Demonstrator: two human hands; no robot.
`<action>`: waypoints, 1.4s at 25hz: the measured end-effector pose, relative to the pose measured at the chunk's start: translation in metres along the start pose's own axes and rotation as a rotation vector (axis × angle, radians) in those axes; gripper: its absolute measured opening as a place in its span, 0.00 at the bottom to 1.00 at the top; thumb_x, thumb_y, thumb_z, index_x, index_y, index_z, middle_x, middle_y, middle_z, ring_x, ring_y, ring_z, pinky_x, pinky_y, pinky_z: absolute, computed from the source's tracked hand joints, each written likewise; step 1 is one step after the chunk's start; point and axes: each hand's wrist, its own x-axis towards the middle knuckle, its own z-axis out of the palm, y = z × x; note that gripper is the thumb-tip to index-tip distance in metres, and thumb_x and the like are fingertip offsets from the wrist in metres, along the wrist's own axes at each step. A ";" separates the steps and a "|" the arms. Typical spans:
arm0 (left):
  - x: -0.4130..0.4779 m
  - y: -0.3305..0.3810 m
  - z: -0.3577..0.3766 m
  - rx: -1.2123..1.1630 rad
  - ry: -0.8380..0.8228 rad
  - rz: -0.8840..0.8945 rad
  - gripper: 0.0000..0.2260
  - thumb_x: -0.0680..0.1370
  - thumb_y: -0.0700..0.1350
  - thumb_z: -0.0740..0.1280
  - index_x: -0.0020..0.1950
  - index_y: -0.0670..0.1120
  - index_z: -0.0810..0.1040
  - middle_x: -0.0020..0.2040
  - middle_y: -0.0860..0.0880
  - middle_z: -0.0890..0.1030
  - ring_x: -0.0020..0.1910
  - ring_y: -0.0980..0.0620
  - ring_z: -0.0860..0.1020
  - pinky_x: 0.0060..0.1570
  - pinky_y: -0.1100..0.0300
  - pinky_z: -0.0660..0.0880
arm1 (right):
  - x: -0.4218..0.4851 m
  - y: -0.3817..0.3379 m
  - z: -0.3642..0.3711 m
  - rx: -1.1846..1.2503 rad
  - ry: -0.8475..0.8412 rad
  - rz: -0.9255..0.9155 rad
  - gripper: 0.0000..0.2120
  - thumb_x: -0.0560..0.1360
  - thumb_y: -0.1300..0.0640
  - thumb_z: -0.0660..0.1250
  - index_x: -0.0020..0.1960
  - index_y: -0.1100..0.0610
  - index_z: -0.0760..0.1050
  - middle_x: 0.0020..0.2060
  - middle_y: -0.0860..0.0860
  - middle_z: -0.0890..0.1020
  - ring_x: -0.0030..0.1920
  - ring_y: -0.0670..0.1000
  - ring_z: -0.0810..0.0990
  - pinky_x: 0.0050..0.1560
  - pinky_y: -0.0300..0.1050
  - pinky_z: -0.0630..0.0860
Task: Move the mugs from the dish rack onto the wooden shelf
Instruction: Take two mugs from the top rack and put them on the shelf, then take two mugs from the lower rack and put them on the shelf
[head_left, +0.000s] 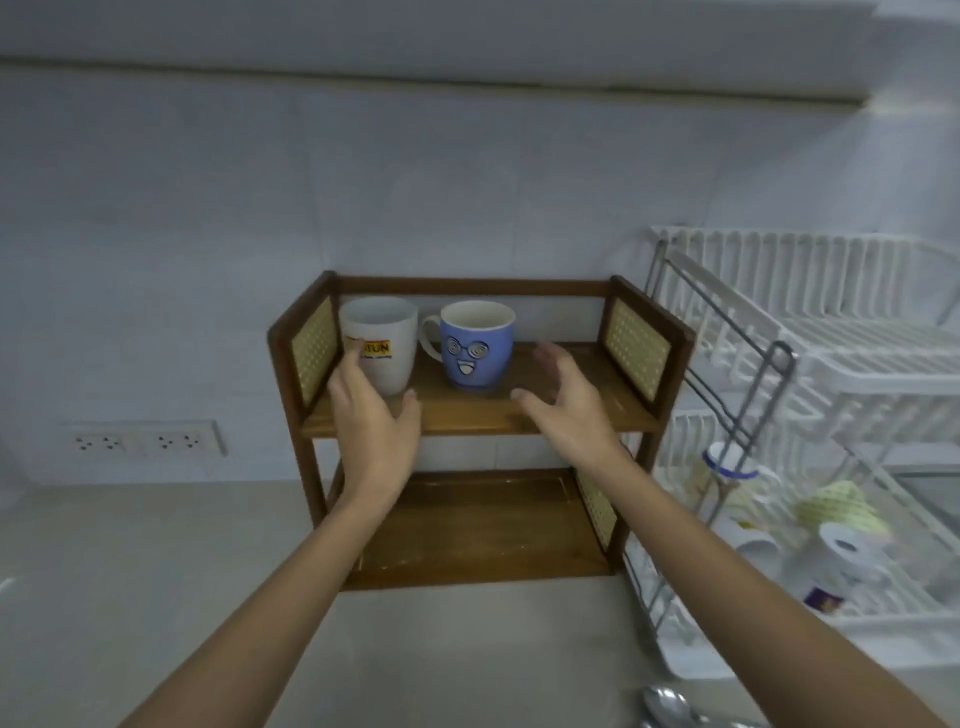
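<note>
A two-tier wooden shelf (571, 415) stands against the wall. On its upper board a white mug (387, 332) with a yellow label stands upright at the left, and a blue mug (475, 345) with a cartoon face stands beside it. My left hand (371, 415) is open just in front of the white mug, a fingertip touching its label. My right hand (563, 395) is open and empty to the right of the blue mug, apart from it. The white dish rack (857, 364) at the right holds several mugs (748, 540) lying in its lower tier.
The shelf's lower board (467, 525) is bare. Wall sockets (140, 441) sit low on the tiled wall at the left. A metal spoon (667, 706) lies on the counter near the bottom edge. The grey countertop (156, 571) extends to the left.
</note>
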 end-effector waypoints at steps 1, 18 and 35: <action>-0.025 0.005 0.005 -0.023 -0.027 0.039 0.28 0.74 0.38 0.69 0.71 0.48 0.63 0.68 0.46 0.66 0.67 0.52 0.67 0.63 0.62 0.64 | -0.023 0.006 -0.010 -0.021 -0.001 -0.048 0.30 0.74 0.54 0.70 0.73 0.51 0.62 0.70 0.48 0.71 0.69 0.46 0.68 0.66 0.42 0.66; -0.245 0.094 0.211 0.024 -0.875 0.201 0.17 0.75 0.38 0.64 0.64 0.48 0.72 0.62 0.48 0.75 0.61 0.50 0.74 0.56 0.64 0.69 | -0.149 0.201 -0.267 -0.511 -0.007 0.141 0.12 0.73 0.62 0.68 0.56 0.57 0.78 0.56 0.53 0.81 0.58 0.54 0.77 0.55 0.43 0.70; -0.252 0.112 0.310 0.121 -0.609 -0.854 0.46 0.62 0.70 0.68 0.71 0.57 0.48 0.58 0.44 0.75 0.53 0.41 0.78 0.48 0.50 0.79 | -0.049 0.307 -0.312 -0.563 -0.299 0.719 0.56 0.65 0.34 0.72 0.76 0.64 0.47 0.71 0.61 0.68 0.70 0.62 0.68 0.65 0.52 0.70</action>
